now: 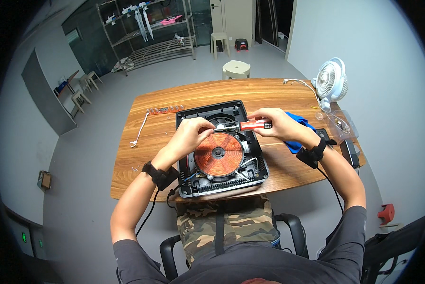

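Note:
An opened induction cooker [260,163] sits in front of me, its black housing holding a round copper coil [207,158] and, behind it, a dark fan [222,118]. My right hand [276,124] grips a screwdriver [252,125] by its red handle, the shaft lying nearly level and pointing left above the coil's far edge. At the shaft's tip, the thumb and fingers of my left hand [193,132] are pinched together. Whatever they hold there is too small to make out.
A small circuit strip [165,110] with a white cable [141,130] lies left on the wooden table [151,161], near loose screws [135,168]. To the right are a blue cloth [294,146], a clear plastic box [342,122] and a white fan [331,83].

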### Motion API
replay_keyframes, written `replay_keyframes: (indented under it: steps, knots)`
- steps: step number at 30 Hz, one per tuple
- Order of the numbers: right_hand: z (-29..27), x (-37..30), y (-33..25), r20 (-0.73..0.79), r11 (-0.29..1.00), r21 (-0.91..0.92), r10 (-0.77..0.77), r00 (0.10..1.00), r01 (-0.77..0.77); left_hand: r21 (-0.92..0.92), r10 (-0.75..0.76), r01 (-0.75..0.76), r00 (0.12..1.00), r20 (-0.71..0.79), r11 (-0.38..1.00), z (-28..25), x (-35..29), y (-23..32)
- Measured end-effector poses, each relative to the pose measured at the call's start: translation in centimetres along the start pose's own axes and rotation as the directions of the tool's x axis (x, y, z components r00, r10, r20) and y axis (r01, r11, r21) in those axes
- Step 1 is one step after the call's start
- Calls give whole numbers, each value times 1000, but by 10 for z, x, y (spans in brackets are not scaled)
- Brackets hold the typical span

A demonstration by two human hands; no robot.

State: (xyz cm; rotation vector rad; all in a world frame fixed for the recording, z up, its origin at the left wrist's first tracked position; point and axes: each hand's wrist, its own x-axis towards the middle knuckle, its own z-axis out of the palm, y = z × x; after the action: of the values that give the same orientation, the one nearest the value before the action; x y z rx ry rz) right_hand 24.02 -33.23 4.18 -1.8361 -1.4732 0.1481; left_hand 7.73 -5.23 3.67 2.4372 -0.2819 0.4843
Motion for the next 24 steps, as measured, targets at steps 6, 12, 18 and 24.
replay_keyframes:
  steps: [6, 12, 18, 24]
  knots:
    - [-22, 9, -9, -105, 990, 132, 72, 992, -58, -97, -103, 109, 992, 69, 989, -2, 12, -4]
    - [-56, 37, -29, -175, 972, 86, 229, 958, -217, -20, -64, 71, 967, 246, 997, 13, 50, -3]
    - [-72, 62, -25, -110, 971, -230, 43, 993, -68, 267, -12, -97, 925, 380, 959, 27, 78, -31]
    - [-64, 78, -15, -7, 922, -383, -69, 998, 61, 401, -64, -191, 839, 541, 896, 54, 70, -55]
